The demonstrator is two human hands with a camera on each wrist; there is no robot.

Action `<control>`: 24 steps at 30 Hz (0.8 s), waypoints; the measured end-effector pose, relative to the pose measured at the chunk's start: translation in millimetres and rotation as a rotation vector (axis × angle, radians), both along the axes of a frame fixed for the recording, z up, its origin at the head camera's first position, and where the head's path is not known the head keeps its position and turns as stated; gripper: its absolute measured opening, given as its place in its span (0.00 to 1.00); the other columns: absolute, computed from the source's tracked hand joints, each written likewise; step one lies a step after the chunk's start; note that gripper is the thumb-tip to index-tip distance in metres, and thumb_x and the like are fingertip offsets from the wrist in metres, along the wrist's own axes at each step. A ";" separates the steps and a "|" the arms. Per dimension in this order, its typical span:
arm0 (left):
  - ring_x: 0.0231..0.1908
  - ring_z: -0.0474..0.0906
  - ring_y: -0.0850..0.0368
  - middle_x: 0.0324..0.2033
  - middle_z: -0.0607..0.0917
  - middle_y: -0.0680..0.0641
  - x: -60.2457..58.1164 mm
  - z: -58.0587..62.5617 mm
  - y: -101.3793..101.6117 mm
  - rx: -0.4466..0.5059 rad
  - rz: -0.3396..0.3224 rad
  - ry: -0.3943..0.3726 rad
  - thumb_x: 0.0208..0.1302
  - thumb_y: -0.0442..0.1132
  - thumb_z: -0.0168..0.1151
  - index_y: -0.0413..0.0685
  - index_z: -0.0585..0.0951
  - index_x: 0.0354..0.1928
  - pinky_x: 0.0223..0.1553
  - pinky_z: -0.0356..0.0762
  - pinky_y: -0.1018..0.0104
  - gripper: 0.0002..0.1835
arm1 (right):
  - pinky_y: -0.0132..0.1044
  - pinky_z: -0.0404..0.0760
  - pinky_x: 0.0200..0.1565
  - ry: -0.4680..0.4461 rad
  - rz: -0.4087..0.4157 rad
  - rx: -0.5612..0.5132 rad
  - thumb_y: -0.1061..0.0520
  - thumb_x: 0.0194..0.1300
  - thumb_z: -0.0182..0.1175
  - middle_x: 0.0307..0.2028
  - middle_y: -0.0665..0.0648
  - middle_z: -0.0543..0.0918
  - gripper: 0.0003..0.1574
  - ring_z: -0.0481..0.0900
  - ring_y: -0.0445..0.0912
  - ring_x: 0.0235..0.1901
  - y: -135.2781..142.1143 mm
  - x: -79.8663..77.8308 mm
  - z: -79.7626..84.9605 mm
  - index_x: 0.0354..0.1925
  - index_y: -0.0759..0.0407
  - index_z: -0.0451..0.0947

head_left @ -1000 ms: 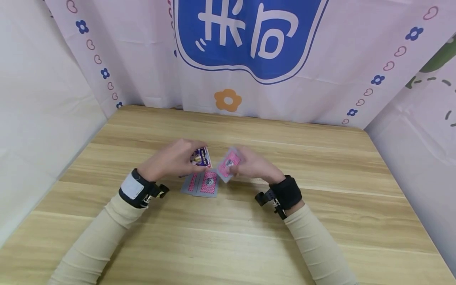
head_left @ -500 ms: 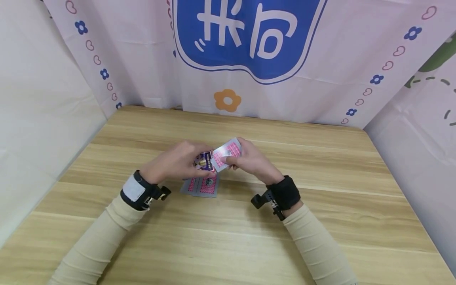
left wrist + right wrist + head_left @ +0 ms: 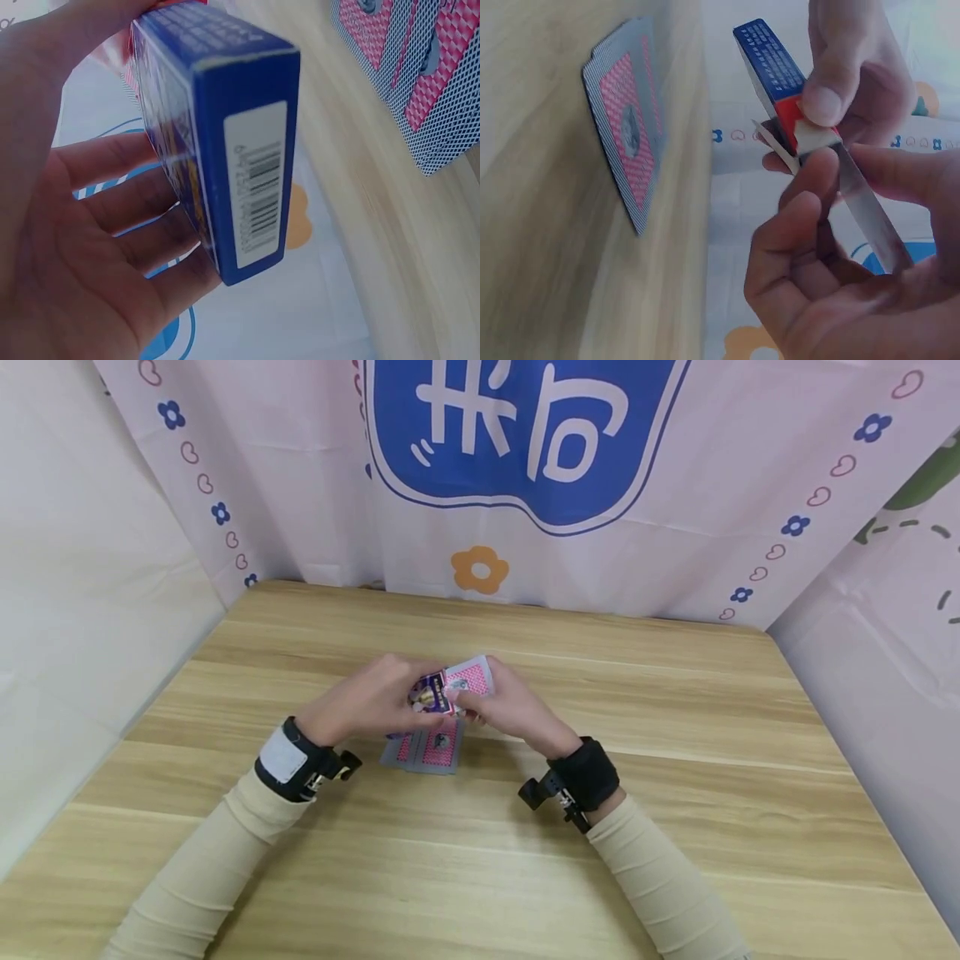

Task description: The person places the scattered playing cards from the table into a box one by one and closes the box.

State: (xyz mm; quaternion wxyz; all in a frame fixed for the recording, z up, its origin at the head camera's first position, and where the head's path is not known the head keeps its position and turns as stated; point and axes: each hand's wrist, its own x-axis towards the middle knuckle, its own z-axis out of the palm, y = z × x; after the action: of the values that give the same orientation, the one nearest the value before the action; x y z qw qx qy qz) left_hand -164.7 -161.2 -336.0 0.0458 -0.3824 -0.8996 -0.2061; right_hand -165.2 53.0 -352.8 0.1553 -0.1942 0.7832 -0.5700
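Note:
My left hand [image 3: 367,697] grips a blue playing-card box [image 3: 251,165] by its edges, thumb on one narrow side and fingers on the other. A barcode shows on its near end in the left wrist view. My right hand [image 3: 517,706] pinches a stack of playing cards [image 3: 472,675], pink-patterned backs up, between thumb and fingers. The stack's end meets the box's open mouth, where a white flap [image 3: 776,146] sticks out in the right wrist view. Both are held above the table. Below them, more playing cards [image 3: 437,753] lie face down in two overlapping piles.
The wood-grain table [image 3: 480,860] runs back to a white printed curtain [image 3: 300,510] along its far edge. Pale cloth walls [image 3: 75,610] stand at the sides. Each wrist wears a black strap [image 3: 588,772] with a small camera.
My right hand has moved left with its card stack, bringing the stack's end from beside the box to its mouth. The left hand has hardly moved; the cards on the table stay put.

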 end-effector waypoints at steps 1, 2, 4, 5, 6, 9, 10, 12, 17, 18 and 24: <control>0.21 0.75 0.69 0.26 0.81 0.54 -0.1 0.5 -0.2 -0.006 0.007 0.005 0.52 0.59 0.67 0.43 0.78 0.48 0.16 0.76 0.72 0.30 | 0.48 0.78 0.33 0.004 -0.022 -0.011 0.57 0.67 0.58 0.35 0.65 0.81 0.18 0.77 0.61 0.33 1.4 -0.9 1.2 0.50 0.61 0.66; 0.21 0.75 0.69 0.26 0.82 0.54 -0.1 1.0 -0.4 -0.008 0.012 0.006 0.52 0.58 0.67 0.42 0.78 0.49 0.17 0.76 0.72 0.31 | 0.47 0.78 0.33 0.010 -0.053 -0.023 0.57 0.67 0.57 0.36 0.66 0.81 0.17 0.78 0.60 0.33 3.0 -1.9 2.4 0.51 0.61 0.66; 0.22 0.76 0.68 0.27 0.82 0.52 0.0 2.1 -0.9 -0.015 0.025 0.006 0.52 0.58 0.67 0.41 0.77 0.51 0.17 0.77 0.71 0.32 | 0.43 0.77 0.31 0.035 -0.127 -0.043 0.60 0.67 0.56 0.35 0.65 0.81 0.15 0.78 0.57 0.31 6.3 -3.6 5.0 0.49 0.64 0.68; 0.22 0.76 0.68 0.27 0.83 0.52 0.2 2.6 -1.2 -0.018 0.028 0.005 0.52 0.57 0.68 0.40 0.77 0.52 0.18 0.77 0.71 0.33 | 0.41 0.77 0.30 0.055 -0.161 -0.046 0.61 0.66 0.56 0.34 0.64 0.81 0.13 0.79 0.54 0.30 7.6 -4.1 6.3 0.48 0.64 0.70; 0.23 0.76 0.68 0.28 0.83 0.51 0.4 3.0 -1.5 -0.019 0.033 0.006 0.52 0.57 0.68 0.40 0.77 0.53 0.18 0.77 0.71 0.33 | 0.39 0.77 0.29 0.073 -0.189 -0.038 0.61 0.65 0.57 0.33 0.62 0.81 0.11 0.79 0.51 0.30 8.4 -4.3 7.4 0.45 0.64 0.71; 0.25 0.77 0.66 0.30 0.83 0.51 1.4 4.1 -1.9 -0.019 0.039 0.007 0.51 0.57 0.69 0.41 0.77 0.54 0.21 0.78 0.71 0.34 | 0.37 0.77 0.28 0.123 -0.195 -0.019 0.64 0.62 0.59 0.30 0.59 0.82 0.05 0.78 0.47 0.28 7.4 -3.6 8.4 0.38 0.63 0.74; 0.25 0.77 0.67 0.31 0.83 0.52 1.8 3.8 -1.7 -0.017 0.037 0.008 0.50 0.59 0.68 0.42 0.77 0.54 0.22 0.78 0.71 0.35 | 0.39 0.78 0.29 0.133 -0.176 -0.016 0.64 0.61 0.60 0.30 0.59 0.82 0.04 0.79 0.47 0.28 5.9 -2.7 7.7 0.36 0.62 0.75; 0.25 0.77 0.66 0.32 0.83 0.52 3.1 3.6 -0.9 -0.013 0.033 0.016 0.50 0.59 0.69 0.42 0.77 0.54 0.22 0.78 0.71 0.35 | 0.40 0.79 0.29 0.144 -0.129 -0.012 0.65 0.61 0.60 0.28 0.59 0.82 0.03 0.80 0.49 0.28 2.2 -0.9 5.6 0.35 0.63 0.75; 0.25 0.77 0.66 0.32 0.83 0.51 4.7 3.3 0.0 -0.003 0.025 0.015 0.51 0.56 0.69 0.41 0.76 0.56 0.21 0.78 0.71 0.35 | 0.41 0.79 0.30 0.112 -0.067 -0.015 0.63 0.65 0.57 0.29 0.59 0.83 0.04 0.80 0.52 0.29 1.6 -0.3 4.3 0.38 0.61 0.78; 0.25 0.77 0.66 0.32 0.83 0.51 4.7 3.4 -0.4 -0.003 0.028 0.011 0.51 0.56 0.69 0.41 0.75 0.56 0.21 0.78 0.71 0.35 | 0.40 0.79 0.30 0.105 -0.070 -0.017 0.62 0.66 0.57 0.29 0.59 0.83 0.04 0.81 0.52 0.29 3.1 -1.1 4.5 0.39 0.60 0.78; 0.26 0.78 0.66 0.33 0.84 0.50 3.8 4.2 -1.7 -0.004 0.028 -0.003 0.52 0.56 0.69 0.41 0.75 0.57 0.22 0.79 0.70 0.35 | 0.36 0.77 0.28 0.101 -0.079 -0.015 0.64 0.65 0.57 0.30 0.58 0.83 0.05 0.80 0.54 0.30 6.7 -2.9 4.4 0.37 0.58 0.80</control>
State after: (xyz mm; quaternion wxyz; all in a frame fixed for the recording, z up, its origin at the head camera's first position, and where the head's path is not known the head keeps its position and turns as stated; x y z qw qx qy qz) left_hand -160.8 -162.8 -331.8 0.0467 -0.3695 -0.9053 -0.2042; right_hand -168.1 59.7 -348.4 0.0915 -0.1930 0.7927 -0.5709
